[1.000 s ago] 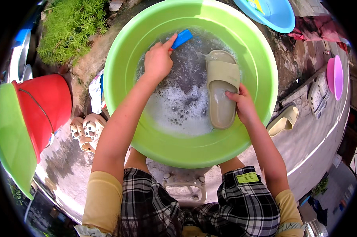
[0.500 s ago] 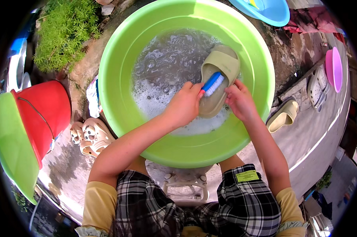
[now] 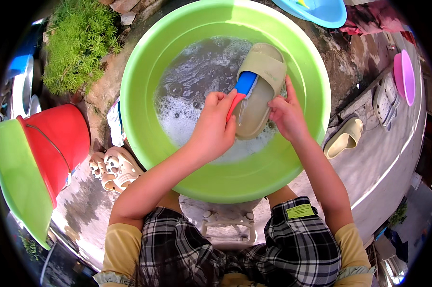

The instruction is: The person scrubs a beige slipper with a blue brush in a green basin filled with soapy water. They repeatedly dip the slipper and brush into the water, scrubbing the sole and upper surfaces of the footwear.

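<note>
An olive-green slide slipper (image 3: 257, 109) is held tilted over the large lime-green basin (image 3: 142, 138), its strap end pointing away from me. My right hand (image 3: 288, 115) grips the slipper by its right edge. My left hand (image 3: 213, 122) is closed round the red handle of a scrubbing brush (image 3: 246, 83). The brush's blue head lies against the footbed, its front end at the strap opening; its white bristles face the slipper and show only along one edge. Soapy grey water (image 3: 189, 71) with white foam fills the bottom of the basin beneath.
To the right on the ground lie a matching slipper (image 3: 345, 138), a grey clog (image 3: 384, 103) and a pink basin (image 3: 404, 77). Beige clogs (image 3: 119, 165) and a red bucket (image 3: 58, 143) stand at left. A blue basin (image 3: 323, 12) is far right, a green plant (image 3: 82, 48) far left.
The brush has turned so its blue back shows, and its head has moved up and left, to the strap opening. The slipper has shifted slightly up and left.
</note>
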A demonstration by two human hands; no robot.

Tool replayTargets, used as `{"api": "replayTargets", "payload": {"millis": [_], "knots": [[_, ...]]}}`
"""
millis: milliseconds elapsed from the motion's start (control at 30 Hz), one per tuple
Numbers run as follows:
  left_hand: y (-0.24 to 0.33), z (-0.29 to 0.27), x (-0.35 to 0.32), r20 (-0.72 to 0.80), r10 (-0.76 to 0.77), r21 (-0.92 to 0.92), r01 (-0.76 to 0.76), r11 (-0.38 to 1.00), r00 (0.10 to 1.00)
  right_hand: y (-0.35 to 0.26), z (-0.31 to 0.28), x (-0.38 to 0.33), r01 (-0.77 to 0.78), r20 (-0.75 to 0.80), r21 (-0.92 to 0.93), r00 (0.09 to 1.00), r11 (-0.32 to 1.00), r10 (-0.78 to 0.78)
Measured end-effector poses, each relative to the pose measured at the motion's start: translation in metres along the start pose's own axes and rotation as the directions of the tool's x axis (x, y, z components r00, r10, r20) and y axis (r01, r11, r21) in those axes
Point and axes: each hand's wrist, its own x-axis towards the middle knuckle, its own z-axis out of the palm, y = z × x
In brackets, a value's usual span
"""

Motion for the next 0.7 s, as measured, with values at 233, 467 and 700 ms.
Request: {"api": "replayTargets", "payload": {"millis": [233, 467, 700], "knots": [[-0.005, 0.023, 0.012, 0.127, -0.127, 0.395, 0.067, 0.916, 0.984, 0.019, 0.007, -0.006, -0.12, 0.131, -0.112, 0.982, 0.986, 0.134], [0.014, 0.042, 0.002, 0.183, -0.102, 0.543, -0.014, 0.84, 0.978, 0.014, 0.002, 0.004, -0.034, 0.055, -0.221, 0.997, 0.975, 0.047], [-0.005, 0.043, 0.01, 0.082, -0.037, 0.57, -0.017, 0.821, 0.996, 0.014, 0.001, 0.003, 0.013, 0.086, -0.324, 0.996, 0.946, 0.016]]}}
